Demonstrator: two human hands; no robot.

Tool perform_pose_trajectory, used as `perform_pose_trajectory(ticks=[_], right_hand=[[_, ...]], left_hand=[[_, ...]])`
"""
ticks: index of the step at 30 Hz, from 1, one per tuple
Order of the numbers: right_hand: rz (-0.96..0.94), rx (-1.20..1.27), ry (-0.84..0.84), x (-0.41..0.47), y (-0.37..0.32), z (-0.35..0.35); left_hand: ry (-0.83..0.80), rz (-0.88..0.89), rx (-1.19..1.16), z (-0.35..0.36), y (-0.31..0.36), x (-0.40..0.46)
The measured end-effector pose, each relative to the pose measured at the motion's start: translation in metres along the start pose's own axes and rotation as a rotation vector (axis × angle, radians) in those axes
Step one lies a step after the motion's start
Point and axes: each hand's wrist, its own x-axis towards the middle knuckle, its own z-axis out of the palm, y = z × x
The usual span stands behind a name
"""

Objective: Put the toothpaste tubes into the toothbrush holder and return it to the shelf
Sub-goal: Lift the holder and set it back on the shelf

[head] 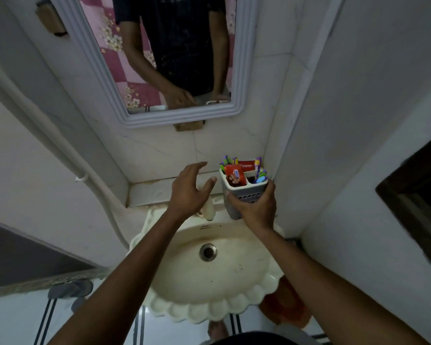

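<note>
My right hand (pixel 255 209) grips a grey perforated toothbrush holder (pixel 244 192) from below, holding it upright above the back right of the sink. Two red toothpaste tubes stand inside it: one (pixel 235 175) in the front left compartment, one (pixel 246 164) marked Colgate behind it. Several colourful toothbrushes (pixel 260 174) stick out on the right side. My left hand (pixel 190 189) hovers just left of the holder, fingers spread, holding nothing. The white marble shelf (pixel 149 191) runs along the wall behind the sink.
A cream scalloped sink (pixel 234 282) with a drain (pixel 208 252) lies below my arms, and its tap (pixel 209 210) sits between my hands. A framed mirror (pixel 159 115) hangs above the shelf. A white wall closes in on the right; a pipe (pixel 95 192) runs down the left.
</note>
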Motion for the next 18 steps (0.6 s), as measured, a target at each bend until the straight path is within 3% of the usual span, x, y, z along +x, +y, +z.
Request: perform_pose_trajectory(ticks=[9,18], right_hand=[[-0.233,0.138,0.151,0.043,-0.117,-0.038],[-0.479,0.231,0.235,0.087,-0.257,-0.106]], left_hand=[[0.217,0.148,0.013,-0.063,0.065,0.023],[0.456,0.328,0.022,-0.170,0.166,0.067]])
